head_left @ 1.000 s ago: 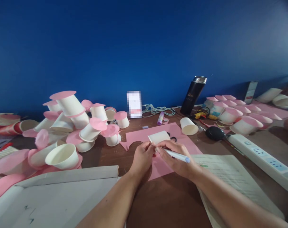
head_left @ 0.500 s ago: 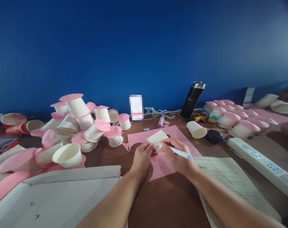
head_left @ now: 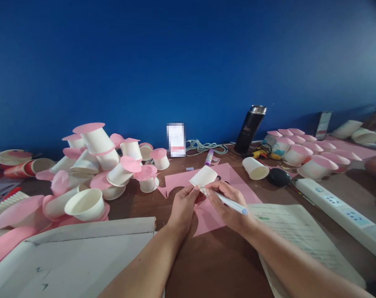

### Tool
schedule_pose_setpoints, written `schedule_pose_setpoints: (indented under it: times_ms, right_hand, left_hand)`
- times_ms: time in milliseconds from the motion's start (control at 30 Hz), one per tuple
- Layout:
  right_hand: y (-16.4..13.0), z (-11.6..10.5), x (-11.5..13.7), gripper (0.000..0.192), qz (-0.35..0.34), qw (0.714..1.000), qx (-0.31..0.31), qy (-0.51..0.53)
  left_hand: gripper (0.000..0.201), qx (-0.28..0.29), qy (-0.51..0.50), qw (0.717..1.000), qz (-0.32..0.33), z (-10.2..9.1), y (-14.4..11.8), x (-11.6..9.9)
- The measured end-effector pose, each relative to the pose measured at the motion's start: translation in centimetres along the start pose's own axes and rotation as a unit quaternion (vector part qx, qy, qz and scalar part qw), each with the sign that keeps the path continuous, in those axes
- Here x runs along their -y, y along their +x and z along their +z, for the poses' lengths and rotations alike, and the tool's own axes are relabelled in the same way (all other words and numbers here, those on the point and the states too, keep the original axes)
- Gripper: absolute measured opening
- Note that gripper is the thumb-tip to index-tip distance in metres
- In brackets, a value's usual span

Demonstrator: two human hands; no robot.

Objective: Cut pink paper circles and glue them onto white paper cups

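Head view, centre of the frame. My left hand (head_left: 184, 203) pinches the lower edge of a small white paper cup (head_left: 204, 176), held bottom-up and tilted just above the pink paper sheet (head_left: 220, 209) on the table (head_left: 219, 265). My right hand (head_left: 226, 203) is closed on a white pen (head_left: 227, 201), its blue cap pointing to the lower right and its tip touching the cup's rim beside my left fingertips. Both grips are narrow: the left holds the cup, the right holds the pen.

The step in hand appears to be marking the cup, or tracing along its rim. The next move, as I judge it, calls for a steady left pinch while the pen tip runs along the edge.

Left of the frame: a heap of cups with pink lids (head_left: 107, 161). Upper right: a row of like cups (head_left: 302, 151), a black flask (head_left: 250, 129) and a lone cup on its side (head_left: 255, 168). Right: a white power strip (head_left: 336, 207). Bottom: an open notebook (head_left: 299, 236) and grey card (head_left: 76, 256).
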State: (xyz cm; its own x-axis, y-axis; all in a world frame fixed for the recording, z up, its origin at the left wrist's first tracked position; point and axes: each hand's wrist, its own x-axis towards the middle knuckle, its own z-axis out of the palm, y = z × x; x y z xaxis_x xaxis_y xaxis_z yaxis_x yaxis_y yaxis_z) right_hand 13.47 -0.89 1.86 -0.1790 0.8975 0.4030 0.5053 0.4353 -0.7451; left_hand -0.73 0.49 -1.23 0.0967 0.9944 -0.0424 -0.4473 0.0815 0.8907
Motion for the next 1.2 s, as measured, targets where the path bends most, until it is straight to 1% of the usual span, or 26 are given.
schedule_pose_setpoints:
  times_ms: [67,200,233,267,367,400,433,567,633,733,767,800,900,933,967,1067,1100,1133,1200]
  right_hand:
    - [-0.1,0.2,0.0,0.013,-0.005,1.0,-0.002,-0.007]
    - [0.0,0.3,-0.5,0.011,0.016,0.995,-0.082,-0.053]
    - [0.0,0.2,-0.6,0.011,0.018,0.994,-0.089,-0.056]
    - [0.0,0.2,-0.6,0.012,0.015,0.995,-0.081,-0.052]
    - [-0.1,0.2,-0.5,0.013,-0.005,0.999,-0.021,-0.027]
    - [-0.1,0.2,-0.5,0.013,-0.006,1.0,-0.014,-0.027]
    - [-0.1,0.2,-0.5,0.013,-0.003,0.999,-0.019,-0.034]
    - [-0.1,0.3,-0.7,0.014,0.023,0.993,-0.087,-0.078]
    - [-0.1,0.3,-0.7,0.014,0.019,0.994,-0.077,-0.072]
    - [-0.2,0.4,-0.6,0.012,-0.004,0.999,-0.024,-0.042]
    - [-0.2,0.4,-0.6,0.012,-0.006,0.999,-0.019,-0.039]
    - [-0.2,0.4,-0.7,0.012,-0.005,0.999,-0.027,-0.042]
    - [-0.1,0.3,-1.0,0.012,0.015,0.994,-0.086,-0.067]
    - [-0.1,0.2,-1.0,0.012,0.019,0.993,-0.097,-0.07]
    - [0.0,0.2,-1.0,0.013,0.018,0.993,-0.091,-0.067]
    - [-0.1,0.2,-0.9,0.013,-0.003,0.999,-0.028,-0.042]
    - [-0.1,0.3,-0.8,0.013,-0.009,0.999,-0.018,-0.038]
    - [-0.2,0.3,-0.8,0.012,-0.01,0.999,-0.023,-0.04]
    - [-0.2,0.3,-0.8,0.012,0.0,0.996,-0.066,-0.054]
  left_hand:
    - [0.028,0.001,-0.027,1.0,-0.007,0.3,-0.2,-0.3]
    - [0.029,-0.005,-0.062,0.998,-0.02,0.7,-0.3,-0.5]
    - [0.03,-0.007,-0.067,0.998,-0.02,0.7,-0.3,-0.5]
    - [0.03,-0.009,-0.07,0.997,-0.019,0.7,-0.3,-0.4]
    - [0.029,-0.019,-0.086,0.996,-0.02,0.7,-0.2,-0.5]
    - [0.03,-0.023,-0.092,0.995,-0.021,0.8,-0.2,-0.6]
    - [0.03,-0.027,-0.097,0.995,-0.023,0.8,-0.2,-0.6]
    - [0.032,-0.042,-0.109,0.993,-0.027,0.9,-0.3,-0.6]
    - [0.031,-0.045,-0.112,0.992,-0.025,0.8,-0.3,-0.6]
    - [0.029,-0.038,-0.121,0.992,-0.021,0.8,-0.3,-0.6]
    - [0.029,-0.037,-0.124,0.991,-0.02,0.8,-0.3,-0.6]
    - [0.028,-0.04,-0.127,0.991,-0.021,0.8,-0.3,-0.6]
    - [0.026,-0.046,-0.135,0.989,-0.025,0.7,-0.2,-0.6]
    - [0.025,-0.046,-0.139,0.989,-0.026,0.7,-0.2,-0.6]
    - [0.024,-0.047,-0.144,0.988,-0.026,0.7,-0.2,-0.6]
    - [0.021,-0.055,-0.164,0.985,-0.023,0.5,-0.2,-0.5]
    - [0.02,-0.058,-0.172,0.983,-0.021,0.5,-0.1,-0.5]
    - [0.019,-0.06,-0.18,0.982,-0.019,0.5,-0.1,-0.5]
    - [0.019,-0.062,-0.19,0.98,-0.021,0.4,-0.1,-0.5]
